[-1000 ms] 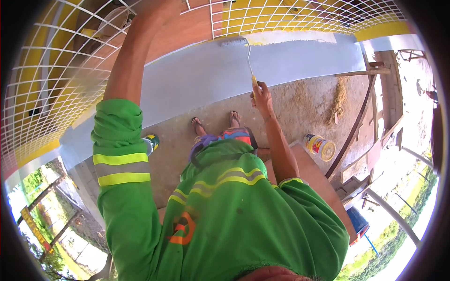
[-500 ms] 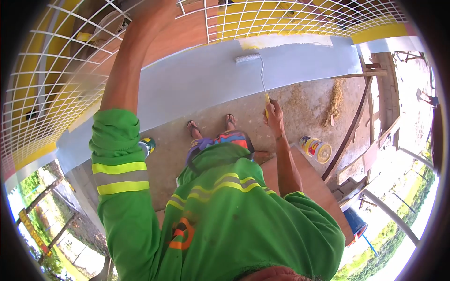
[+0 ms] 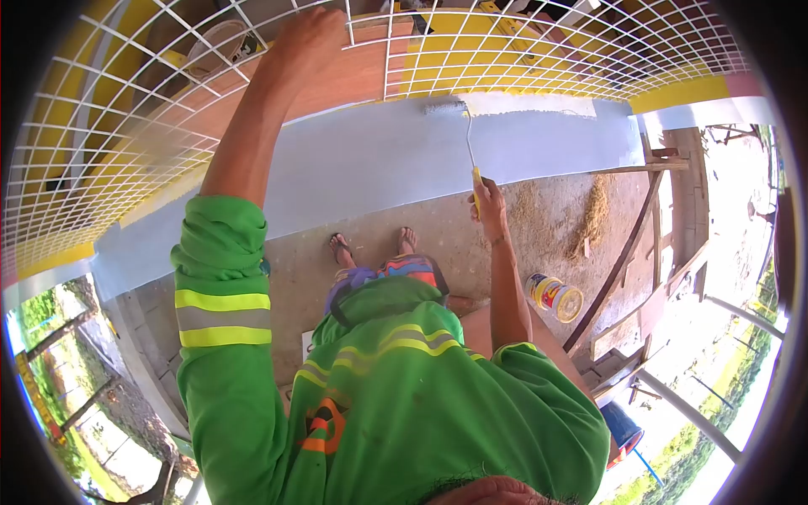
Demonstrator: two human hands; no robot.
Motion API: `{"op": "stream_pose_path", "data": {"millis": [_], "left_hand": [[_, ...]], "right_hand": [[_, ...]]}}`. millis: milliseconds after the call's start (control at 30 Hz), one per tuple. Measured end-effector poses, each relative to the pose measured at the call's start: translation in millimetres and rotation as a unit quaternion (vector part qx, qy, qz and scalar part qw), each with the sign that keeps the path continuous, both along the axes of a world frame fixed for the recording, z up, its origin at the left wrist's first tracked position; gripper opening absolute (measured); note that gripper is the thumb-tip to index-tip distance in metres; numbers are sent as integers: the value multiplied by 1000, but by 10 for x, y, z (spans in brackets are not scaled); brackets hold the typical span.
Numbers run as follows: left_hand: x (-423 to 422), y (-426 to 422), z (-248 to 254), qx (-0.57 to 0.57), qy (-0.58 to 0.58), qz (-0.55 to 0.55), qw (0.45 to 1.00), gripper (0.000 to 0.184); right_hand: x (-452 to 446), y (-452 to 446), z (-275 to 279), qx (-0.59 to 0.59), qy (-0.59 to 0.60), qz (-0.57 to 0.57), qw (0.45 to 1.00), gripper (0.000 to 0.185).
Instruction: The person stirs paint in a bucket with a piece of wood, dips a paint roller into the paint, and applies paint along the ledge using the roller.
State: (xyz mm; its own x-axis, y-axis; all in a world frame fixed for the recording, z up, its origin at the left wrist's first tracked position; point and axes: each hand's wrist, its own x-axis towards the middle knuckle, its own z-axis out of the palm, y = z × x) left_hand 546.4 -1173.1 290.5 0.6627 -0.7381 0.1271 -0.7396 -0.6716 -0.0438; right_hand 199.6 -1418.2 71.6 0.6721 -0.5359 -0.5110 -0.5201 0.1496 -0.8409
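My right hand (image 3: 490, 210) is closed around the yellow handle of a paint roller (image 3: 470, 143). The roller's sleeve rests on the grey-painted low wall (image 3: 362, 156), at the left end of a pale, unpainted patch (image 3: 530, 104). At the top, my raised left hand (image 3: 313, 38) is closed on the white wire mesh (image 3: 389, 42) above the wall; its fingertips are partly hidden.
A paint bucket (image 3: 555, 298) stands on the concrete floor (image 3: 471, 252) to the right. Dry debris (image 3: 596, 215) lies beyond it, near wooden beams (image 3: 627, 244). A blue bucket (image 3: 623, 427) is at lower right. My sandalled feet (image 3: 407, 241) face the wall.
Grey paint now covers more of the pale patch's left end, where the roller sits. The view has shifted slightly, bringing my left hand on the mesh further into sight.
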Motion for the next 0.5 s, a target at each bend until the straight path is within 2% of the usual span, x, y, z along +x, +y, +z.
{"op": "stream_pose_path", "data": {"millis": [67, 133, 233, 267, 367, 433, 500], "left_hand": [[-72, -51, 42, 27, 13, -1, 1000, 26], [-260, -131, 308, 86, 39, 17, 995, 26], [-145, -36, 7, -61, -37, -23, 997, 16], [-134, -37, 10, -52, -38, -26, 998, 16], [-166, -61, 115, -6, -9, -7, 1000, 17], [-269, -137, 306, 47, 51, 42, 997, 23], [-266, -141, 313, 46, 47, 38, 997, 25]], "right_hand": [[69, -44, -27, -2, -14, -1, 1000, 39], [132, -48, -31, -2, -25, -1, 1000, 39], [-229, 26, -128, -4, 7, -8, 1000, 37], [-375, 44, -150, -34, 20, 8, 999, 36], [-751, 16, -324, -34, -47, 3, 998, 35], [-937, 26, -255, -44, -60, -7, 997, 34], [-960, 54, -110, -48, -61, -10, 997, 34]]}}
